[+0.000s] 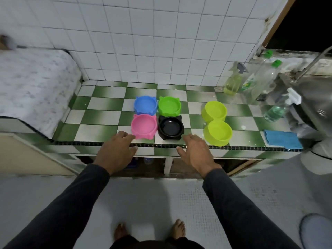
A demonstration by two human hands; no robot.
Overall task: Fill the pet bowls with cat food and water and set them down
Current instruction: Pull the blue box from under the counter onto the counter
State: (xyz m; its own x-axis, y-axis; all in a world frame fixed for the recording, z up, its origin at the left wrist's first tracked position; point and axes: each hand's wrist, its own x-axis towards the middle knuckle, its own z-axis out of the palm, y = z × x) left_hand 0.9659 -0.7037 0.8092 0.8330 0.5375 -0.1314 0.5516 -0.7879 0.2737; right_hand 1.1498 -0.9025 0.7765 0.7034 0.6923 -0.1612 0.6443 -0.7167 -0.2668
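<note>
Head view: reached left hand (117, 150) and right hand (195, 151), both loose and empty, toward near pink plastic cat-eared bowl (143, 125) and black plastic cat-eared bowl (171, 127); filling not started, pickup probably next.

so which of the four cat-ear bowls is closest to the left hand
The pink bowl, front-left of the square; the left hand reaches almost to its rim. The black, blue and green ones lie farther off.

No text, brand or number can be read; the green label on the clear plastic bottle (248, 83) is too blurred.
</note>
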